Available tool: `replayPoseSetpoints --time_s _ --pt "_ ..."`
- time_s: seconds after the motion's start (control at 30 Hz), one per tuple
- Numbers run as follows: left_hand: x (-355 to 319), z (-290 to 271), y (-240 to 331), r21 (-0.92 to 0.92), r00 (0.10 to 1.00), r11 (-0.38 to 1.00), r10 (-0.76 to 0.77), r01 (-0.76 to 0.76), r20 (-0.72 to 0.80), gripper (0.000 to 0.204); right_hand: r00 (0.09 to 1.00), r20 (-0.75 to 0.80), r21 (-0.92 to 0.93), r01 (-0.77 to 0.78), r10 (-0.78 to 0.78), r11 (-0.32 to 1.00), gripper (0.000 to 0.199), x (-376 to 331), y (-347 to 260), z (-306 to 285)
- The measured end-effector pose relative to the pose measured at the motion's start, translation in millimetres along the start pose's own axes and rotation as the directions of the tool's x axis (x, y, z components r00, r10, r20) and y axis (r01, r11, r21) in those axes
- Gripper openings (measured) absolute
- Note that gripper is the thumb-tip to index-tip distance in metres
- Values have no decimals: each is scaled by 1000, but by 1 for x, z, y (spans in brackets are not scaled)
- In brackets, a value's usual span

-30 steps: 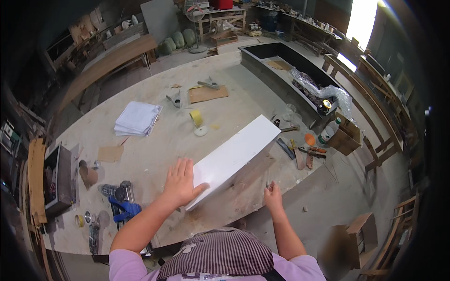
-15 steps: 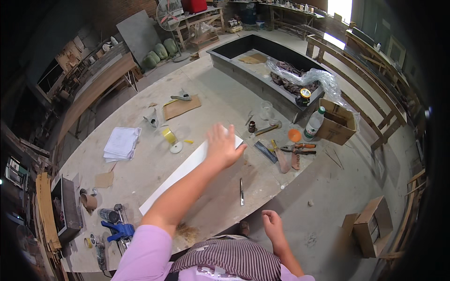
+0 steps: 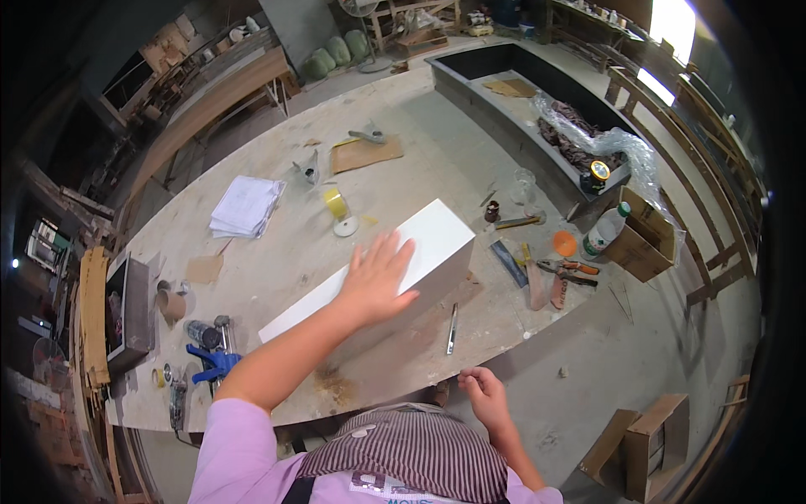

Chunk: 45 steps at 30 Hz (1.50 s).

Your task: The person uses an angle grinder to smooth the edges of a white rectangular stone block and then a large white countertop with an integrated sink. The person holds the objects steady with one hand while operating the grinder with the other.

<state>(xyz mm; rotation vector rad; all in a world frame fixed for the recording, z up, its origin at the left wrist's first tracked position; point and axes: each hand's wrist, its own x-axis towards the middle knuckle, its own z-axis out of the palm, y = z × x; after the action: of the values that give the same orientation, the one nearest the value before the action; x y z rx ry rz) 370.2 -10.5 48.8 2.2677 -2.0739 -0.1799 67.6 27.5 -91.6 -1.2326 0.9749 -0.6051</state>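
White-faced and long, the box (image 3: 438, 232) is laid aslant on the tabletop (image 3: 273, 273), close to the near edge. Its top is covered in part by the left hand (image 3: 378, 281), which is pressed or rested palm down with the fingers extended; nothing is gripped by it. The right hand (image 3: 484, 396) is held off the tabletop's near edge, its fingers loosely bent; whether anything small is pinched there cannot be told. By its look, the step in hand is one of feeling, wiping or steadying the top face. For the next move, a flat palm and light, even pressure are called for, with the box kept from sliding. If the thin tool (image 3: 452, 328) is wanted, it is placed within easy reach of the right hand, between box and edge; the pliers (image 3: 571, 267) are left lying farther right.
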Motion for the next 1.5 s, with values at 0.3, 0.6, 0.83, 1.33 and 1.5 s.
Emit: replayPoseSetpoints --time_s 0.3,0.6,0.83,1.33,1.5 --pt "-172 -10 -53 21 969 969 -247 246 32 85 964 261 -8 -51 51 999 21 11 -4 42" --pt "-274 21 -95 -83 928 937 -348 339 -136 72 916 392 -104 -47 84 993 19 -18 -15 109" --pt "-384 49 -129 -299 859 852 -488 429 -158 14 880 461 -257 7 117 966 18 -56 10 159" --pt "-670 138 -417 -274 103 137 -986 952 -133 67 794 561 -381 -2 233 924 21 -136 16 282" --pt "-669 169 -451 -157 6 27 -991 987 -131 65 894 379 -463 -39 238 886 22 -169 -6 289"
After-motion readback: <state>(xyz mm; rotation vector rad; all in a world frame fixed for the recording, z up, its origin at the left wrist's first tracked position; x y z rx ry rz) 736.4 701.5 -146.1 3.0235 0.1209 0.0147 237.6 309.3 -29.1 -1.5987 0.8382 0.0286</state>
